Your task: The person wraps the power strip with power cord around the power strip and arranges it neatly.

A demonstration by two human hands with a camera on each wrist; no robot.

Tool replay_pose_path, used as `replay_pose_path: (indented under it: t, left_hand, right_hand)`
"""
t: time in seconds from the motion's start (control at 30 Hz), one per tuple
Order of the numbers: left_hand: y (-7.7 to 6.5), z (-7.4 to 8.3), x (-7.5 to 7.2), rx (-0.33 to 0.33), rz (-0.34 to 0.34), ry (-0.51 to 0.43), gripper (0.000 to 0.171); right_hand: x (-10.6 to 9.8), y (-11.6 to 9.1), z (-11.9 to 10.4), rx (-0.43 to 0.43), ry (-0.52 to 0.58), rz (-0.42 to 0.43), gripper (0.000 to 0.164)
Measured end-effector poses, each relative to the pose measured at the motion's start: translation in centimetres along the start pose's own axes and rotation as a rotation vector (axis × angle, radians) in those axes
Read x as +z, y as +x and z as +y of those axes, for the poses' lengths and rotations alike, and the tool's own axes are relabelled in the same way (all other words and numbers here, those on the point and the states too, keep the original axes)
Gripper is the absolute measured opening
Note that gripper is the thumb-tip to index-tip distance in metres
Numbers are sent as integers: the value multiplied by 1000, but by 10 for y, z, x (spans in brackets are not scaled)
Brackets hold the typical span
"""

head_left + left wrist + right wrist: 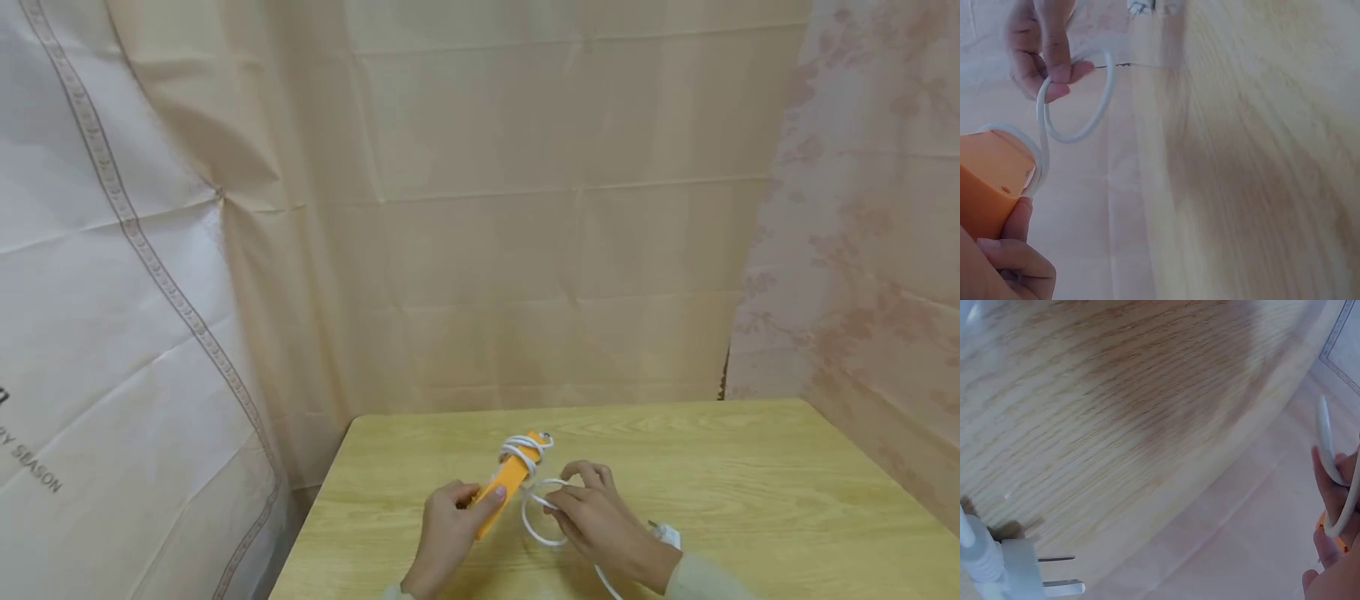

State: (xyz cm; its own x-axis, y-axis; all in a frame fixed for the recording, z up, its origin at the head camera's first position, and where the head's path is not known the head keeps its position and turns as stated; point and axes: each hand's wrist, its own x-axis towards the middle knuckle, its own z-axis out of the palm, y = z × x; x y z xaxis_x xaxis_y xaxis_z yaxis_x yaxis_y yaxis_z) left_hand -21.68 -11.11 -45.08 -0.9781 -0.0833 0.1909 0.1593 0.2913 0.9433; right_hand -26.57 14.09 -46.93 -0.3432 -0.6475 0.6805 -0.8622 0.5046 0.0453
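My left hand grips the lower end of an orange power strip, thumb on its face, holding it tilted above the table. White cord is wound in several turns around the strip's far end. To the right, my right hand pinches the same cord between thumb and fingers, where it forms a loose loop. From that hand the cord runs down toward the front of the table. Its white plug lies on the tabletop beside the right wrist, metal prongs showing.
The light wood table has rounded corners, and its far edge stands close to a beige curtain. A white printed sheet hangs at the left, a pink floral one at the right.
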Motion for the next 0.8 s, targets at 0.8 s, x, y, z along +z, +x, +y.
replay_pose_path:
  t: [0.8]
  left_hand:
    - [2,-3,2,168,103,432,43]
  right_hand:
    - [-11,7,-1,113,-93,-115,24]
